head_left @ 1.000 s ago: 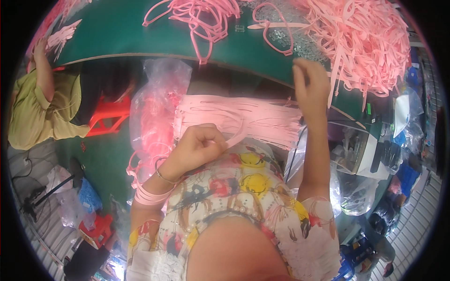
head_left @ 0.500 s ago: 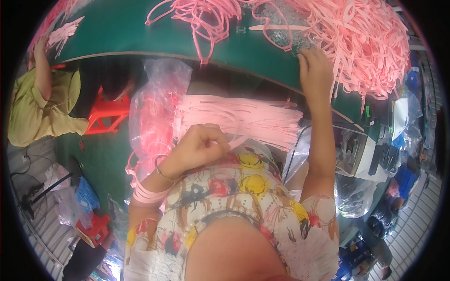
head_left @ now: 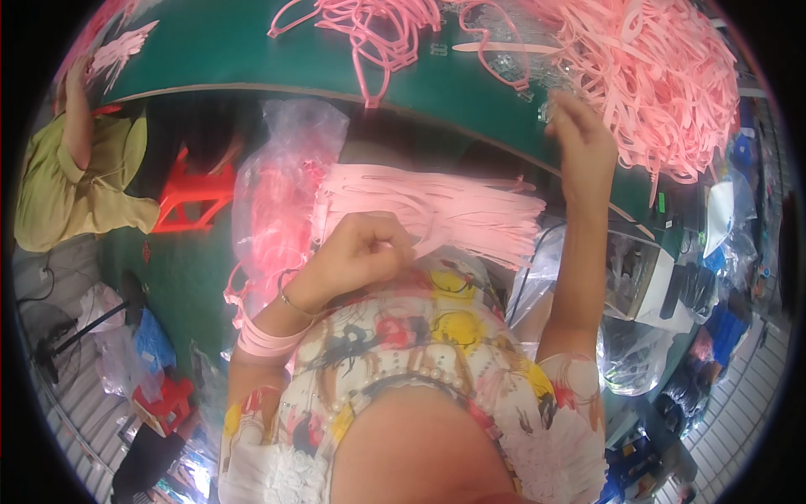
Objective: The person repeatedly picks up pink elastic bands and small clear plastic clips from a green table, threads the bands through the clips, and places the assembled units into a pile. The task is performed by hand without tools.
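My left hand (head_left: 363,252) is closed in front of my body, gripping a flat pink strap (head_left: 430,240). That strap lies against a bundle of similar pink straps (head_left: 369,191) across my lap. More pink strap is wound around my left forearm (head_left: 267,340). Over the green table's edge, my right hand (head_left: 581,144) has its thumb and fingers pinched together, beside scattered small clear plastic pieces (head_left: 537,65). A small clear piece shows close to its fingertips; whether it is held I cannot make out.
A big heap of pink straps (head_left: 672,92) covers the table's right part. Looped pink cords (head_left: 378,42) lie at the far middle. A clear bag (head_left: 281,181) with pink contents stands left of my lap. At the far left, a co-worker's arm (head_left: 78,126) reaches over the table near a red stool (head_left: 195,197).
My right hand has shifted slightly right and nearer me, and its fingers have curled further together. My left hand keeps its grip on the strap, nearly unmoved.
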Motion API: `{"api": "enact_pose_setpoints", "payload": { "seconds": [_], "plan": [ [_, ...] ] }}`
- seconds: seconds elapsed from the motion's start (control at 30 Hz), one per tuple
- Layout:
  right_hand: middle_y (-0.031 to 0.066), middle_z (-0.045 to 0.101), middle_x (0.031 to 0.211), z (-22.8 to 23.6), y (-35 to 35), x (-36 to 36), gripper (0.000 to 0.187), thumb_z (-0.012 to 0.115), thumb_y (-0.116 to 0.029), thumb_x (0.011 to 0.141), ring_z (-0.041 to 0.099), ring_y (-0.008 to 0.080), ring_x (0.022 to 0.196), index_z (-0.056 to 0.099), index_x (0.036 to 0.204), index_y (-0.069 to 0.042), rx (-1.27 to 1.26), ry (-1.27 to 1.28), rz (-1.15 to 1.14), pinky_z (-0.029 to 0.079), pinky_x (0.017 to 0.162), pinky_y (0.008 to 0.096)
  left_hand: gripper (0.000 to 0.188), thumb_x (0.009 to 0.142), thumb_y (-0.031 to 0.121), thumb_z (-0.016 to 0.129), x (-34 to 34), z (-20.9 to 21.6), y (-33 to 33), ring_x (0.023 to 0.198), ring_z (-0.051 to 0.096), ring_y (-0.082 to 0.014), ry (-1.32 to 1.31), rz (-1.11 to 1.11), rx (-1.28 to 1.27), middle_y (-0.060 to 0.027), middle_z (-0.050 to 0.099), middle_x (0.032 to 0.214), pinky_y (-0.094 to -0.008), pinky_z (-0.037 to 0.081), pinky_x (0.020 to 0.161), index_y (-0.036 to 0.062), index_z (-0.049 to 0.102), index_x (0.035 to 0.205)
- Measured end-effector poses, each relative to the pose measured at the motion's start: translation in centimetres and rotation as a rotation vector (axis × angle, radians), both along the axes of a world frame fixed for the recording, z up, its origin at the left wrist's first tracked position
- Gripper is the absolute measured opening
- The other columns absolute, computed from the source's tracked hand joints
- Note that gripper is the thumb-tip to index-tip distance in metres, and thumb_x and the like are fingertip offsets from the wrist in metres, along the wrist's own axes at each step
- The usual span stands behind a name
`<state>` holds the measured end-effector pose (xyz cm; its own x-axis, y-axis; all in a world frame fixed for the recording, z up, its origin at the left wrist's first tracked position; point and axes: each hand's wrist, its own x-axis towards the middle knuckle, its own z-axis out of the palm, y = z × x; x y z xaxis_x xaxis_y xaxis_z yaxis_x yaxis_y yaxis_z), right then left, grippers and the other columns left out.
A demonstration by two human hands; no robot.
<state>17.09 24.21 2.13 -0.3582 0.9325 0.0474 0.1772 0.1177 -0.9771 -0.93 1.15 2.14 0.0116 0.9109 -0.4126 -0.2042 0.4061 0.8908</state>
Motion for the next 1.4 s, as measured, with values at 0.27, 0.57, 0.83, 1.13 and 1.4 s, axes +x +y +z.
{"api": "enact_pose_setpoints", "payload": {
  "seconds": [0.27, 0.57, 0.83, 1.13, 1.4],
  "plan": [
    [0.004, 0.06, 0.093, -2.7, -11.5, -2.1, 0.011, 0.055, -0.004, 0.093, 0.056, 0.0105, 0.087, 0.059, 0.101, 0.001, -0.192, 0.173, 0.604, 0.045, 0.079, 0.0243, 0.011, 0.081, 0.006, 0.059, 0.0, 1.2, 0.0, 0.061, 0.054, -0.0086, -0.028, 0.042, -0.061, -0.003, 0.055, 0.07, -0.0235, 0.041, 0.057, -0.003, 0.064, 0.076],
    [0.0062, 0.063, 0.091, -2.7, -12.8, -2.4, 0.011, 0.055, -0.005, 0.092, 0.059, 0.0115, 0.084, 0.058, 0.1, 0.002, -0.333, 0.05, 0.723, 0.049, 0.076, 0.026, 0.009, 0.079, 0.004, 0.058, -0.7, 0.7, -1.6, 0.063, 0.055, -0.0092, -0.041, 0.113, -0.075, -0.0026, 0.054, 0.072, -0.0234, 0.042, 0.058, -0.0023, 0.064, 0.076],
    [0.0073, 0.065, 0.088, -2.5, -12.3, -2.2, 0.012, 0.057, -0.005, 0.09, 0.061, 0.0123, 0.08, 0.061, 0.098, 0.002, -0.227, 0.101, 0.817, 0.049, 0.073, 0.0253, 0.01, 0.074, 0.003, 0.056, -1.3, 0.6, -1.8, 0.063, 0.055, -0.0098, -0.148, 0.085, -0.073, -0.0027, 0.054, 0.071, -0.0226, 0.041, 0.056, -0.0025, 0.065, 0.077],
    [0.0048, 0.064, 0.086, -2.1, -10.4, -2.8, 0.011, 0.056, -0.005, 0.09, 0.058, 0.0092, 0.08, 0.061, 0.098, 0.001, -0.324, -0.05, 0.956, 0.048, 0.073, 0.0248, 0.01, 0.076, 0.008, 0.062, -1.0, -0.6, -1.7, 0.065, 0.054, -0.0104, 0.226, 0.134, 0.141, -0.006, 0.059, 0.072, -0.025, 0.041, 0.06, -0.0006, 0.065, 0.081],
    [0.0022, 0.06, 0.082, -2.0, -9.5, -3.2, 0.017, 0.052, -0.012, 0.095, 0.059, 0.0062, 0.076, 0.06, 0.096, 0.002, -0.517, -0.102, 0.886, 0.049, 0.065, 0.0236, 0.02, 0.077, 0.005, 0.065, 0.1, 0.7, -2.3, 0.074, 0.062, -0.0162, 0.962, 0.033, 0.441, -0.0082, 0.068, 0.085, -0.0274, 0.043, 0.068, 0.0031, 0.069, 0.097]
  ]
}}
